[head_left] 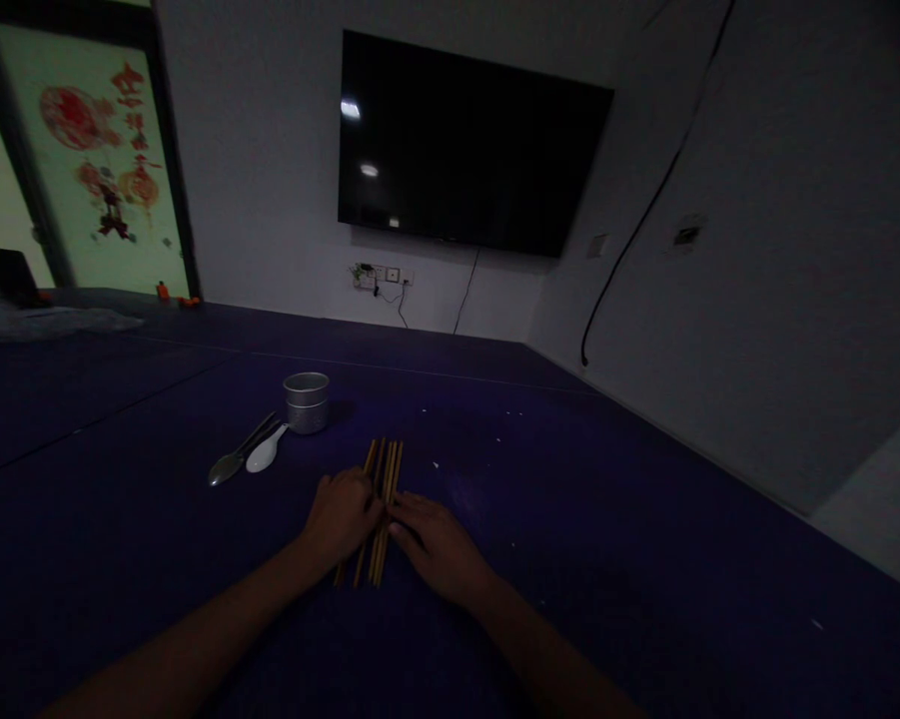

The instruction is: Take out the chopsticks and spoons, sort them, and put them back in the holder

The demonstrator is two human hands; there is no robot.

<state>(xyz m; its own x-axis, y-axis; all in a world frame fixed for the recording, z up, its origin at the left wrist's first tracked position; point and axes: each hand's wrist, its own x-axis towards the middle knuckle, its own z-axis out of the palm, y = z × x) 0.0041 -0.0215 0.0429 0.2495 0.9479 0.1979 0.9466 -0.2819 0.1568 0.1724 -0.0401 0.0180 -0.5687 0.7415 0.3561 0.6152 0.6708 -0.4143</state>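
Several wooden chopsticks (394, 461) lie side by side on the dark blue tabletop (569, 519), pointing away from me. My left hand (345, 514) rests over the left part of the row, its fingers curled round some of the chopsticks. From the right, my right hand (439, 544) reaches in with its fingers stretched out. Its fingertips touch the right-hand chopsticks, and the thumb sits apart, lower down. Dim light makes the exact finger contact hard to see. Beyond my left hand are a white spoon (264, 454), a metal spoon (226, 467) and a grey metal cup (307, 403).
Small white scraps (436, 464) dot the surface on the right. Clear plastic wrapping (52, 322) lies at the far left, near small orange objects (163, 291). A wall with a large television (471, 145) stands behind, and a black cable (629, 255) hangs down the right wall.
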